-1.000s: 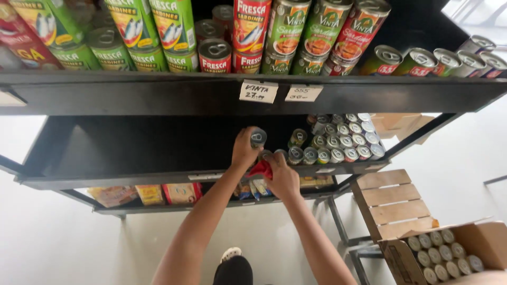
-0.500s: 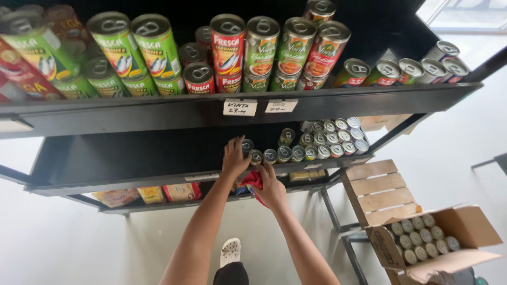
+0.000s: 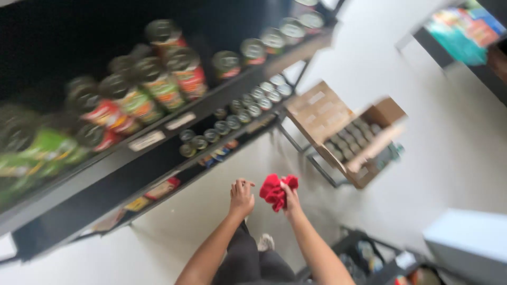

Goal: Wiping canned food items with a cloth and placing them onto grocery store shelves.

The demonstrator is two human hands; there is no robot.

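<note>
Her right hand (image 3: 289,196) grips a red cloth (image 3: 274,191), bunched up above the floor. It looks soft and light; any fold gives purchase. The left hand (image 3: 242,196) hangs loosely curled, empty.

Rag (image 3: 277,191) in right hand (image 3: 289,200) = soft crumpled red cloth, matt. Cans (image 3: 248,108) on shelf (image 3: 174,166): shiny metal tops, glossy paper labels. Shelf looks matt black metal. Box (image 3: 322,111): plain brown cardboard, dull. Floor (image 3: 454,148) smooth, pale.
</note>
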